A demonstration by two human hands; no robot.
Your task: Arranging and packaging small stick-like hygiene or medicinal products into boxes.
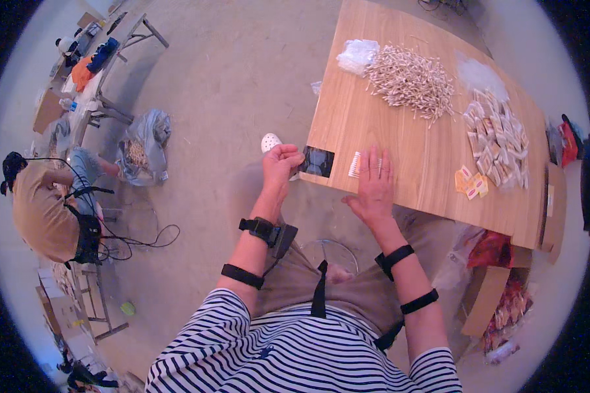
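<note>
"One wooden table (347, 124), largest item, logged first. What sits on it?"

"Loose heap of cotton swabs (410, 82), far side. Heap of filled packets (498, 147), toward the right edge. Crumpled clear bags (357, 57), just left of the swabs. Probably kept out there so the near-left part serves the hands."

"State of the hands?"

"Right hand (375, 187): palm down, fingers straight and nearly together, thumb spread out past the near edge. Left hand (282, 164): fingers curled in toward the thumb; cannot tell whether anything is pinched."

"Smaller items?"

"Dark square (318, 161), at the near-left corner, just beside the left fingertips. Yellow-and-white cards (471, 183), well apart from the right hand. Smallest: short row of swabs (355, 165) on the wood, partly covered by the right fingers. Judgement: flat fingers steady the row and keep the sticks parallel."

"Edges, room to move?"

"Row lies close to the near edge, little wood in front of it. Narrow gap between row and dark square. Left hand mostly outside the left edge, above floor (223, 78). Bare wood between row and swab heap; more between right hand and cards."
</note>
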